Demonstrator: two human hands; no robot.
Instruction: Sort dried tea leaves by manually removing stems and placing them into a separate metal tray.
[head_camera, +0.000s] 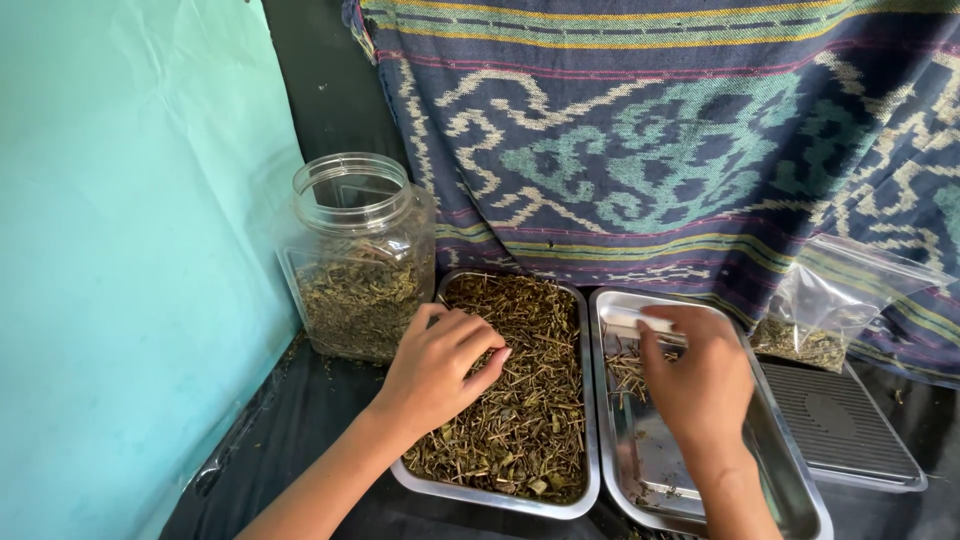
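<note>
- Steel is the material of the two shallow trays; the left tray (590, 420) lies under the left hand (440, 370) and is full of dried green-brown leaves and thin stems (520, 420).
- The left hand rests palm down on this heap, with the fingers curled loosely together; whether they pinch some stems, I cannot tell.
- The right hand (700, 385) is above the right tray (800, 480), which stands just beside the left one, their rims touching.
- Its fingers are bent narrow, and the tips seem to hold a thin pale stem (660, 330).
- A small pile of stems (625, 375) lies in this tray, just left of the right hand.
- Behind the left hand stands an open clear plastic jar (360, 260), partly filled with the same dried leaves.
- To the right of the right hand lies a flat grey scale (840, 420), and beyond it a clear bag (830, 310) with some leaves.
- Behind everything hangs a patterned woven cloth (650, 150).
</note>
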